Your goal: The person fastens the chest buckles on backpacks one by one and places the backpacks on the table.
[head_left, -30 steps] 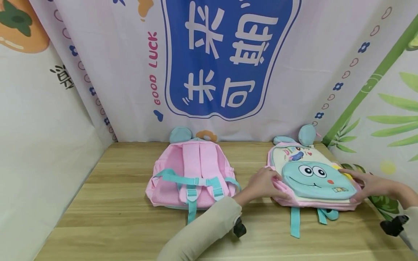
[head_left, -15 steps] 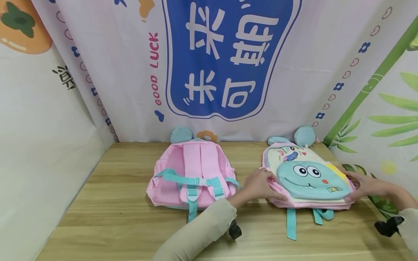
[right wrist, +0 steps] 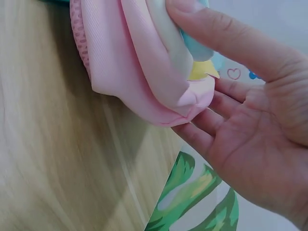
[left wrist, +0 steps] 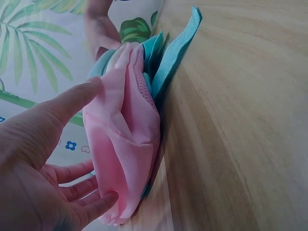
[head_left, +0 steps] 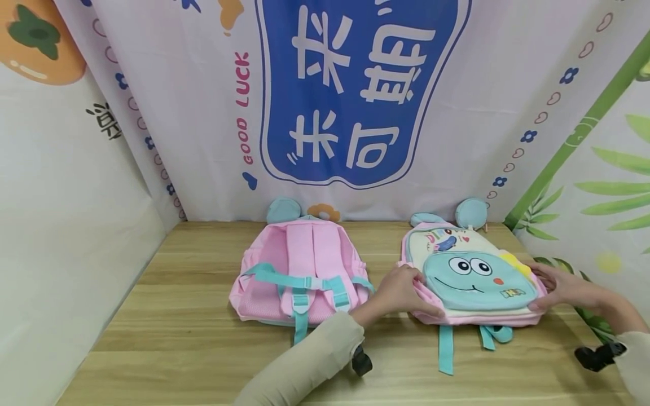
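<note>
A child's backpack (head_left: 477,282) lies on the right of the table, its teal cartoon-face pocket turned up and its two round teal ears toward the back wall. My left hand (head_left: 398,290) holds its left side, thumb along the front edge and fingers at the pink side pocket (left wrist: 120,134). On the other side my right hand (head_left: 563,287) grips the lower right corner, with the thumb on the front and the fingers along the pink side (right wrist: 139,72). Teal straps (head_left: 446,349) stick out from under the bottom edge.
To the left, a second pink backpack (head_left: 303,242) lies with its shoulder straps and buckled teal strap up. Both bags rest on a wood-grain table (head_left: 193,327). A printed cloth (head_left: 203,141) hangs behind, and a leaf-patterned one (head_left: 614,225) stands at the right.
The backpack between my hands has slid a little to the left, with both hands moving along with it. The second backpack has stayed in place.
</note>
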The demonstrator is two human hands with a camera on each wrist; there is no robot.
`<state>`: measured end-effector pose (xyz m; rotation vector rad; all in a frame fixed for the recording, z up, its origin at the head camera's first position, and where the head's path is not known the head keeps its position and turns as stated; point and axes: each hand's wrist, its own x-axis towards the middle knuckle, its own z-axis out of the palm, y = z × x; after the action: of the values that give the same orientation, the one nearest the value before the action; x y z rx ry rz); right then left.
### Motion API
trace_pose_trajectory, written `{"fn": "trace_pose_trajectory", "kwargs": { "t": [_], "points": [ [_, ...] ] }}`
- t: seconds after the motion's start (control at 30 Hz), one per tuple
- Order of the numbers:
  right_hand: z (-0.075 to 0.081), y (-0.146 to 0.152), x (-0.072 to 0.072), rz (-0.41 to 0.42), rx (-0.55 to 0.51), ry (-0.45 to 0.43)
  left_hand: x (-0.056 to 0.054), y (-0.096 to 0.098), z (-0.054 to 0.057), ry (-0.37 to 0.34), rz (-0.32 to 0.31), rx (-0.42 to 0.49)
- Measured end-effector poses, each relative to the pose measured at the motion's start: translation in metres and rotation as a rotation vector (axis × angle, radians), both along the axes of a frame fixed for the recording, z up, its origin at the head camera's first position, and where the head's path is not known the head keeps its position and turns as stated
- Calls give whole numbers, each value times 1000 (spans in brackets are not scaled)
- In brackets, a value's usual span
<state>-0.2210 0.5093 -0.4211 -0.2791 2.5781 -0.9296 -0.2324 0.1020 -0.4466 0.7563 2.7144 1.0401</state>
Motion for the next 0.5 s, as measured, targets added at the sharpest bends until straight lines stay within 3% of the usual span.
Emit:
{"fn": "trace_pose_trajectory", "kwargs": {
  "t": [0.27, 0.5],
  "points": [
    [15, -12, 5, -19, -54, 96, 3, -2, 2, -36, 20, 12],
    [37, -22, 6, -44, -50, 171, 4, -4, 2, -11, 23, -5]
  ]
}}
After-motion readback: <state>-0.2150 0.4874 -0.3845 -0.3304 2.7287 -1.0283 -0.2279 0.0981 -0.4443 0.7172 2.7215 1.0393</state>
